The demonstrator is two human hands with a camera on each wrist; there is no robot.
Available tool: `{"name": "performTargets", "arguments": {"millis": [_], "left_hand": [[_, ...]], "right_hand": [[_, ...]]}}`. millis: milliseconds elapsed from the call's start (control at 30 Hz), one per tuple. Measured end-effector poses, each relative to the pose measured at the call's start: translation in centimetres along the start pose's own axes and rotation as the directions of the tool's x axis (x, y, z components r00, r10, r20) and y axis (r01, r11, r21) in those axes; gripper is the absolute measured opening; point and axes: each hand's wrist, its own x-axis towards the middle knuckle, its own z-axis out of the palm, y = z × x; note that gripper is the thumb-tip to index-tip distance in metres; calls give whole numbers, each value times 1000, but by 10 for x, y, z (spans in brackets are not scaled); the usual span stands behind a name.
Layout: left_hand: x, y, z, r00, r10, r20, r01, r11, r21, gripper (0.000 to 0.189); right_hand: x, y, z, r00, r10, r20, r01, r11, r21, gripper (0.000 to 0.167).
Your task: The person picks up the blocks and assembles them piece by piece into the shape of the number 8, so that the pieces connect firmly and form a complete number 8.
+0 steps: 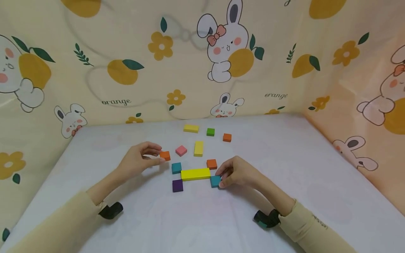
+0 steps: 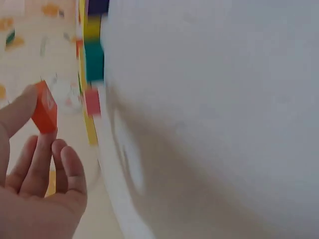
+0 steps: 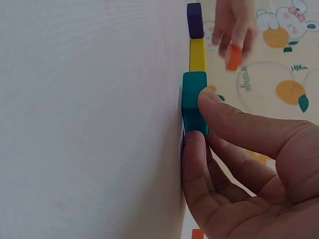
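Note:
My left hand (image 1: 136, 158) pinches an orange block (image 1: 165, 156) between thumb and fingertips. In the left wrist view that orange block (image 2: 45, 108) is held up off the white surface. My right hand (image 1: 242, 173) pinches a teal block (image 1: 215, 181) at the right end of a long yellow block (image 1: 195, 174). The right wrist view shows this teal block (image 3: 194, 102) low at the surface, thumb on one side and a finger below. Near the yellow block's left end lie another teal block (image 1: 176, 168) and a purple block (image 1: 178, 185). Another orange block (image 1: 211, 164) lies behind its right end.
A pink block (image 1: 181, 150) and a yellow block (image 1: 198, 149) lie farther back. Beyond them are another yellow block (image 1: 191, 128), a green block (image 1: 210, 132) and an orange one. A rabbit-and-orange print curtain (image 1: 186, 77) bounds the white table (image 1: 196, 225) at back and sides.

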Motion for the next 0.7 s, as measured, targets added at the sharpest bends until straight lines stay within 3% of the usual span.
{"name": "performTargets", "arguments": {"millis": [133, 367, 700], "left_hand": [[-30, 7, 8, 997, 71, -36, -71, 997, -12, 49], [-62, 23, 30, 994, 78, -78, -83, 995, -64, 48], [-84, 41, 67, 997, -21, 77, 26, 997, -66, 44]], "right_hand": [[0, 1, 1, 1000, 7, 3, -7, 1000, -1, 24], [1, 2, 1, 1000, 12, 2, -12, 1000, 1, 24], [1, 0, 0, 1000, 27, 4, -27, 1000, 2, 25]]}}
